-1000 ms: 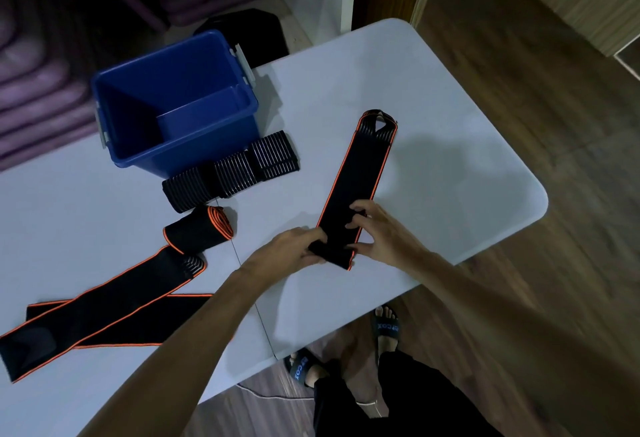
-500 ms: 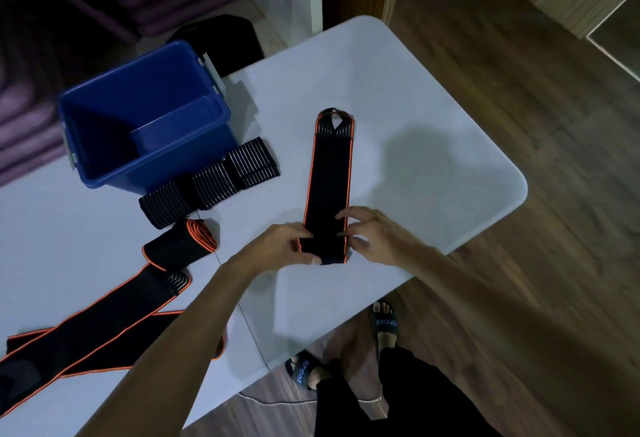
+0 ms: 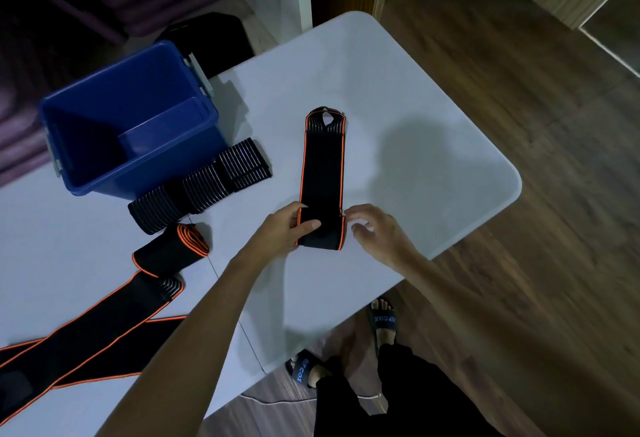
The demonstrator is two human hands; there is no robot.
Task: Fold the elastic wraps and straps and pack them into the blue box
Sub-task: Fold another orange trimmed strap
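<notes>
A black strap with orange edging (image 3: 322,173) lies lengthwise on the white table (image 3: 398,90), its near end folded over into a short roll. My left hand (image 3: 282,230) grips that folded end, thumb on top. My right hand (image 3: 375,228) touches the strap's right edge with its fingertips. The blue box (image 3: 194,131) stands at the back left and looks empty. A striped black elastic wrap (image 3: 201,190) lies folded in front of the box. A rolled orange-edged strap (image 3: 171,251) sits left of my left arm, and long unfolded straps (image 3: 86,336) trail to the left edge.
The table's near edge and rounded right corner (image 3: 512,176) are close to my hands, with wooden floor beyond. My feet in slippers (image 3: 382,320) show below the table. A black bag (image 3: 207,38) sits behind the box.
The strap's near end has been folded over once more, making it shorter. My left hand now clamps the fold while my right hand has shifted to the strap's right edge.
</notes>
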